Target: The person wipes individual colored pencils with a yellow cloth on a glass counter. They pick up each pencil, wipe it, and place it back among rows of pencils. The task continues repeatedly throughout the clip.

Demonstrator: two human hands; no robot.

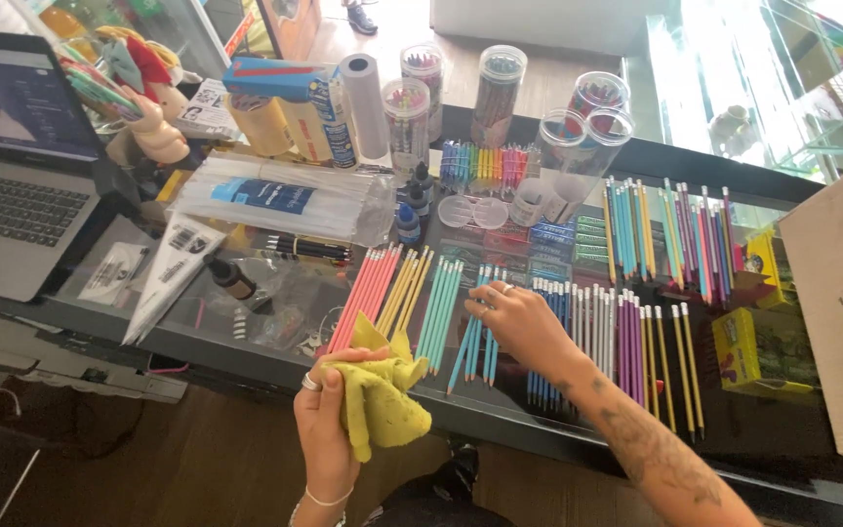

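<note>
Left hand: the left hand point(324, 415) is nearest the camera, low in the middle. It is closed around a crumpled yellow cloth point(380, 390), and a ring shows on one finger.
Yellow cloth: it sits just at the near edge of the glass counter point(246, 322), touching the near ends of the pink pencils point(365, 293) and yellow pencils point(404, 288).
Right hand: the right hand point(519, 322) lies palm down on the counter, with its fingertips point(480, 303) pinched on the blue pencils point(475, 327). I cannot tell how many it grips.
Blue pencils: they lie flat in a small bunch, just to the right of the cloth and right under the right hand.
Long way of the pencils: they run from the near edge toward the far side, leaning a little to the right at the top.
Which hand is nearer: the right hand is on the blue pencils. The left hand is close beside them, but apart.
Neighbours: light blue pencils point(438, 303) lie between the yellow ones and the blue bunch. White pencils point(592, 327) and purple pencils point(631, 346) lie on the other side of the right hand.
Farther back: clear tubes of pencils point(496, 93) stand upright, and a laptop point(12, 185) sits on the left.
</note>
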